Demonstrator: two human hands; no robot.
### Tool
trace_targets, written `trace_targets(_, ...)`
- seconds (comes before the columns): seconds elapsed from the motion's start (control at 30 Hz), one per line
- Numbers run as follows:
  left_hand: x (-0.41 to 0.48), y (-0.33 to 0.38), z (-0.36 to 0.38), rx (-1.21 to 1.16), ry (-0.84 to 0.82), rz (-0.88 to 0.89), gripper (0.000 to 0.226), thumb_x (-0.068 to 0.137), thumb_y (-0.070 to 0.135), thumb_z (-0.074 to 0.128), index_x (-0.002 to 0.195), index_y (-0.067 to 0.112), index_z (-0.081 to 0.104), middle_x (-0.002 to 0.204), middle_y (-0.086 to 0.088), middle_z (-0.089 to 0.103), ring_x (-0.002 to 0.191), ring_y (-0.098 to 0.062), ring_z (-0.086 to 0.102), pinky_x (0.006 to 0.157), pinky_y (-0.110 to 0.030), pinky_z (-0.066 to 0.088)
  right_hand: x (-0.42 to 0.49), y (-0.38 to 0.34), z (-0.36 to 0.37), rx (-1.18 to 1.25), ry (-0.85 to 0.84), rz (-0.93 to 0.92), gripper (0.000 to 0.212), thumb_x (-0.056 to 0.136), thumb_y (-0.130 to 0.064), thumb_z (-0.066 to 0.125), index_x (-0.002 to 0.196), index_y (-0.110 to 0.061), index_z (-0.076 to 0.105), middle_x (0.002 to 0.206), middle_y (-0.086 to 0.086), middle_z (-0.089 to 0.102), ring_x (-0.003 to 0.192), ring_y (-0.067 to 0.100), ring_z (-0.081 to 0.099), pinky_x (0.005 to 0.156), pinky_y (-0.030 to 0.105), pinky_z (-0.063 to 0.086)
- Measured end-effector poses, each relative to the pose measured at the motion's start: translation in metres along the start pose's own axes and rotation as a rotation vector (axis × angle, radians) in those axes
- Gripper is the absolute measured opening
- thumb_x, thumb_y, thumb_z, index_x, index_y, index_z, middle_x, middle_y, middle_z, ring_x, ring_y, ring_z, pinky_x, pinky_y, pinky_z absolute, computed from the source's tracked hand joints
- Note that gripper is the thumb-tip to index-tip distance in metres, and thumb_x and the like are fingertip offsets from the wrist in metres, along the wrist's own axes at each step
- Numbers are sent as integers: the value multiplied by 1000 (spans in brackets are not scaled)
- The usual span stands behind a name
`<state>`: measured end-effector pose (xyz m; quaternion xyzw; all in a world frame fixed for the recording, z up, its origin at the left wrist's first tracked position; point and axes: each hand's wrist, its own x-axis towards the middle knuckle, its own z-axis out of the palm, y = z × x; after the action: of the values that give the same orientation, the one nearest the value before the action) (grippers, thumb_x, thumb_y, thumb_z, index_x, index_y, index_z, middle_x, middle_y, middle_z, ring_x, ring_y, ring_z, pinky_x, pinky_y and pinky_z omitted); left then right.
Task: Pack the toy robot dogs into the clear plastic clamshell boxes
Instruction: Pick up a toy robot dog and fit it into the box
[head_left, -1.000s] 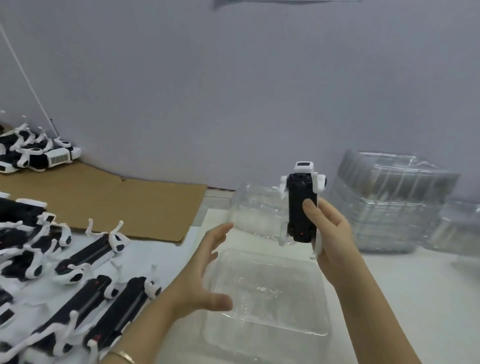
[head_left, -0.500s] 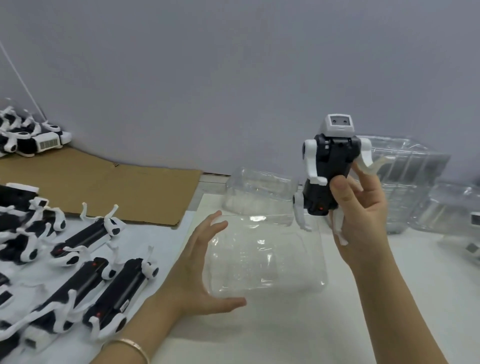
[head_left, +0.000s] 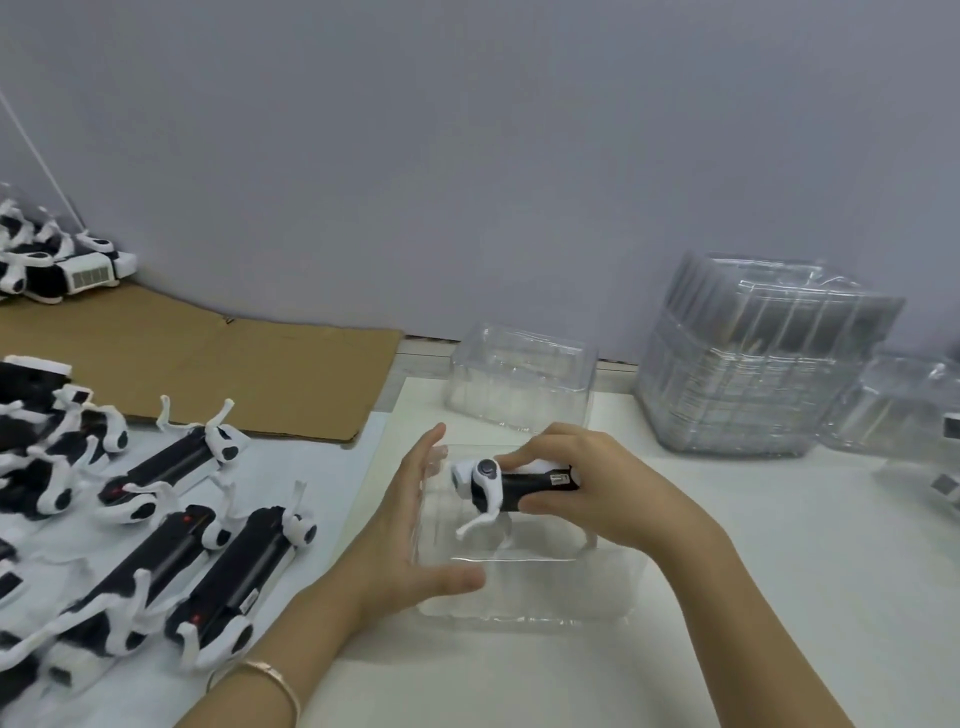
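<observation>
My right hand (head_left: 597, 488) grips a black-and-white toy robot dog (head_left: 511, 483) by its body. The dog lies level, head to the left, with its legs down inside the open clear clamshell box (head_left: 524, 582) at table centre. My left hand (head_left: 410, 525) rests with straight fingers against the box's left wall, thumb along its near edge. Several more toy dogs (head_left: 171, 514) lie in rows on white paper at the left.
A tall stack of empty clamshell boxes (head_left: 753, 353) stands at the back right, and a single empty box (head_left: 519, 374) sits behind my hands. Packed boxes (head_left: 914, 431) sit at the far right. Brown cardboard (head_left: 208, 364) and more dogs (head_left: 47, 265) lie at the back left.
My right hand has brought the dog down from upright in the air and turned it level into the box. My left hand stayed on the box's left side.
</observation>
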<state>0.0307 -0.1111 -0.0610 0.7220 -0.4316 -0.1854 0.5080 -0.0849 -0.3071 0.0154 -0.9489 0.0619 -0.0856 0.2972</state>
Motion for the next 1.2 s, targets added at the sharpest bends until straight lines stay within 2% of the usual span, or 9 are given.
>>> trace_targets(0.2, 2, -5, 0, 13, -15, 12, 117, 53, 67, 81, 142, 63, 6, 147, 38, 16, 140, 14, 11, 102, -18, 22, 5, 5, 14, -239, -55, -8, 30, 89, -39, 66, 118, -46, 60, 102, -15, 50, 94, 5, 24, 78, 25, 18)
trace_targets(0.33, 3, -5, -1, 94, -23, 35, 93, 53, 67, 77, 133, 64, 29, 150, 34, 9, 140, 14, 8, 106, -24, 21, 5, 9, 15, -378, 10, -50, 31, 85, -49, 67, 114, -55, 60, 110, -19, 33, 99, 7, 20, 87, 26, 15)
trace_targets(0.47, 2, 4, 2, 22, -27, 50, 89, 50, 64, 77, 126, 58, 31, 152, 33, 2, 138, 18, 5, 105, -15, 20, -5, 25, -13, 116, 124, 74, 44, 78, -48, 75, 112, -67, 53, 121, -28, 35, 121, 1, 32, 102, 31, 27)
trace_targets(0.6, 21, 18, 8, -474, 235, -186, 82, 61, 57, 75, 130, 43, 33, 147, 14, 27, 146, -6, 17, 106, -23, 22, -22, 46, -35, 381, 6, 308, 72, 66, -53, 79, 125, -66, 40, 137, -22, 43, 127, -1, 41, 106, 36, 36)
trace_targets(0.67, 25, 20, 10, -495, 147, -329, 86, 73, 54, 76, 142, 48, 25, 150, 14, 29, 131, 4, 35, 96, -19, 29, -24, 53, -35, 457, -107, 376, 80, 58, -57, 76, 129, -59, 39, 137, -16, 47, 123, 2, 49, 110, 40, 38)
trace_targets(0.77, 27, 15, 10, -398, 92, -413, 83, 81, 39, 73, 148, 40, 23, 118, 29, 40, 85, 27, 40, 73, -8, 34, -22, 58, -29, 449, -199, 433, 86, 57, -59, 75, 136, -48, 41, 139, -8, 50, 118, 7, 57, 111, 40, 39)
trace_targets(0.93, 31, 25, 2, -343, 101, -449, 81, 78, 23, 79, 144, 28, 33, 133, 6, 38, 96, 10, 46, 66, 1, 37, -18, 59, -27, 423, -206, 468, 91, 56, -62, 73, 138, -40, 43, 139, -6, 50, 116, 14, 59, 101, 39, 49)
trace_targets(1.07, 27, 30, 8, -270, 154, -424, 84, 74, 25, 82, 144, 30, 35, 156, -6, 26, 137, -9, 30, 94, -20, 28, -18, 58, -26, 441, -173, 464, 85, 53, -65, 70, 131, -45, 43, 138, -8, 51, 111, 9, 61, 95, 33, 51)
trace_targets(1.2, 26, 34, 6, -310, 151, -428, 83, 76, 27, 80, 144, 31, 35, 157, -6, 26, 132, -6, 30, 96, -22, 27, -18, 60, -24, 438, -162, 461, 85, 53, -66, 71, 131, -45, 44, 134, -9, 53, 110, 8, 61, 96, 34, 52)
